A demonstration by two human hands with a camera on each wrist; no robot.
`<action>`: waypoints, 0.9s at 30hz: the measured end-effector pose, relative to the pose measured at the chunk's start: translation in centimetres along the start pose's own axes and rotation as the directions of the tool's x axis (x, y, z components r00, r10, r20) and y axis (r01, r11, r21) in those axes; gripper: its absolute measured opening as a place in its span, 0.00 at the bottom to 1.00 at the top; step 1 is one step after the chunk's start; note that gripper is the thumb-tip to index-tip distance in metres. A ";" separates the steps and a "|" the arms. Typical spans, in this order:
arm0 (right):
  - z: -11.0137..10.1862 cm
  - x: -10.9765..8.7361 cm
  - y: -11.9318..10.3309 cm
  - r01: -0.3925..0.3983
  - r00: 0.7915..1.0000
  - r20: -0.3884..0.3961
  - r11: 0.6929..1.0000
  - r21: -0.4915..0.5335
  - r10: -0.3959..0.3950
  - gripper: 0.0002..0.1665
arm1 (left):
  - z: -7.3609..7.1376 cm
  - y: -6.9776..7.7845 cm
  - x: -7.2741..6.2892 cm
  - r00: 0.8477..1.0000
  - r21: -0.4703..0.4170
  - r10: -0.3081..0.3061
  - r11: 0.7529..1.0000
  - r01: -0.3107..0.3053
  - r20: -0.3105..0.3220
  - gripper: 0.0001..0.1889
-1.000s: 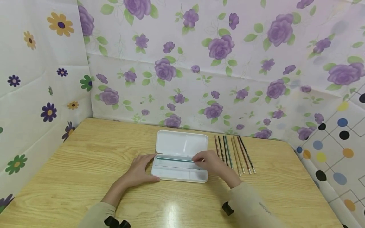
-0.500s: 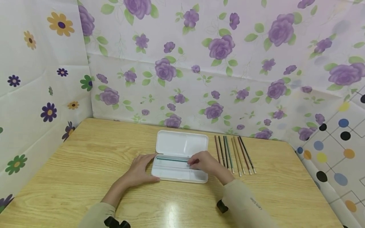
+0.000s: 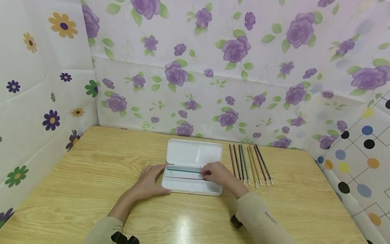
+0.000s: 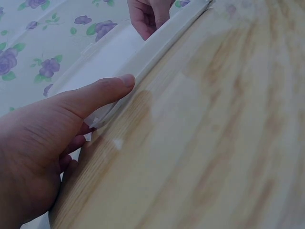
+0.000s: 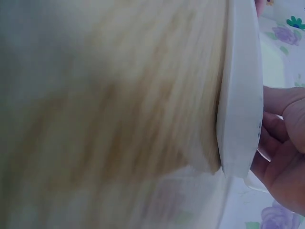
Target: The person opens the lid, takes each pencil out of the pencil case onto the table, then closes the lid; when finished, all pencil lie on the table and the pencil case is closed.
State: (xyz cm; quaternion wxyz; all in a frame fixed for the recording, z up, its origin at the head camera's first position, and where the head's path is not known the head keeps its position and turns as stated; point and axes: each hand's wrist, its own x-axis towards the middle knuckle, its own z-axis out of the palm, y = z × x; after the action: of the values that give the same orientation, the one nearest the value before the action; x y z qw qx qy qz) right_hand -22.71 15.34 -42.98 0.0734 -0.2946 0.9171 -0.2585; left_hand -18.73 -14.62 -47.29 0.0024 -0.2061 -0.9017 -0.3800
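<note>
A white pencil case (image 3: 182,188) lies on the table with its lid (image 3: 184,152) laid back. My left hand (image 3: 146,183) grips its left end; in the left wrist view the thumb (image 4: 107,90) presses along the front wall and the other fingers curl round the end. Inside the case, a teal pencil (image 3: 182,170) runs along the back, and a thin dark red pencil (image 3: 182,178) lies in front of it. My right hand (image 3: 220,174) reaches into the right half with curled fingers, pinching a pencil; which one I cannot tell, as the fingers cover the pencils' right ends.
To the right of the case, several pencils with white tips (image 3: 243,166) lie roughly side by side on the wooden table (image 3: 128,145). Floral cloth (image 3: 201,98) hangs behind the table, with other patterned sheets at both sides.
My right hand has shifted a little left inside the case. The dark red line of a pencil shows more clearly in front of the teal one. My left hand keeps its place.
</note>
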 end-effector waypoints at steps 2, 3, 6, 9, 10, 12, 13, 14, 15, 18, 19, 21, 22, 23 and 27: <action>0.1 -0.1 0.0 0.000 1.000 -0.007 1.000 0.023 0.000 0.05 | 0.0 0.0 0.0 1.000 0.001 0.003 1.000 -0.003 0.002 0.52; 0.1 -0.1 0.0 0.000 1.000 -0.008 0.999 0.038 0.001 0.05 | 0.0 0.0 0.0 1.000 0.002 0.004 1.000 -0.004 0.003 0.52; 0.0 -0.2 0.0 0.001 1.000 -0.002 0.998 0.066 -0.001 0.06 | 0.0 -0.1 0.0 1.000 0.010 0.010 1.000 -0.010 0.004 0.52; -0.2 0.0 0.1 0.031 0.999 0.023 0.999 0.044 -0.032 0.07 | 0.0 -0.2 0.1 1.000 0.019 0.014 1.000 -0.014 0.004 0.52; -0.2 0.1 0.1 0.040 0.999 0.032 0.999 0.036 -0.041 0.07 | 0.0 -0.2 0.1 1.000 0.022 0.015 1.000 -0.016 0.003 0.52; -0.3 0.3 0.0 0.061 0.997 0.042 0.998 0.009 -0.061 0.07 | 0.0 -0.3 0.1 1.000 0.023 0.013 1.000 -0.013 0.002 0.52; -0.3 0.3 0.0 0.067 0.997 0.040 0.998 -0.011 -0.067 0.07 | 0.0 -0.3 0.1 1.000 0.024 0.013 1.000 -0.013 0.002 0.52; -0.3 0.4 0.0 0.071 0.997 0.037 0.997 -0.027 -0.070 0.07 | 0.0 -0.3 0.1 1.000 0.023 0.012 1.000 -0.012 0.002 0.52; -0.3 0.4 0.0 0.073 0.997 0.030 0.997 -0.037 -0.072 0.07 | 0.0 -0.3 0.1 1.000 0.022 0.012 1.000 -0.012 0.001 0.52; -0.1 0.2 0.0 0.072 0.997 0.014 0.996 -0.057 -0.072 0.06 | 0.0 -0.3 0.1 1.000 0.018 0.012 1.000 -0.012 0.003 0.52; -0.1 0.2 0.1 0.070 0.998 0.010 0.996 -0.053 -0.070 0.06 | 0.0 -0.3 0.1 1.000 0.018 0.011 1.000 -0.011 0.004 0.52; 0.0 0.1 0.1 0.062 0.998 0.007 0.997 -0.037 -0.062 0.06 | 0.0 -0.2 0.1 1.000 0.020 0.014 1.000 -0.014 0.004 0.52; 0.0 0.0 0.1 0.062 0.998 0.009 0.997 -0.037 -0.062 0.06 | 0.0 -0.2 0.1 1.000 0.020 0.014 1.000 -0.014 0.003 0.52; 0.0 0.1 0.2 0.066 0.998 0.010 0.997 -0.040 -0.066 0.05 | 0.0 -0.2 0.1 1.000 0.019 0.014 1.000 -0.014 0.002 0.52; 0.1 0.2 0.1 0.085 0.996 0.018 0.993 -0.083 -0.084 0.05 | 0.0 -0.2 0.1 1.000 0.022 0.017 1.000 -0.017 -0.003 0.52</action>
State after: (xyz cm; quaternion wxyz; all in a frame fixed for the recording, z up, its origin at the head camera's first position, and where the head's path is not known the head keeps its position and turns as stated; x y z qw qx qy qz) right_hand -22.92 15.25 -43.10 0.0564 -0.3380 0.9131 -0.2208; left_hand -18.92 -14.74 -47.42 0.0091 -0.2130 -0.9040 -0.3705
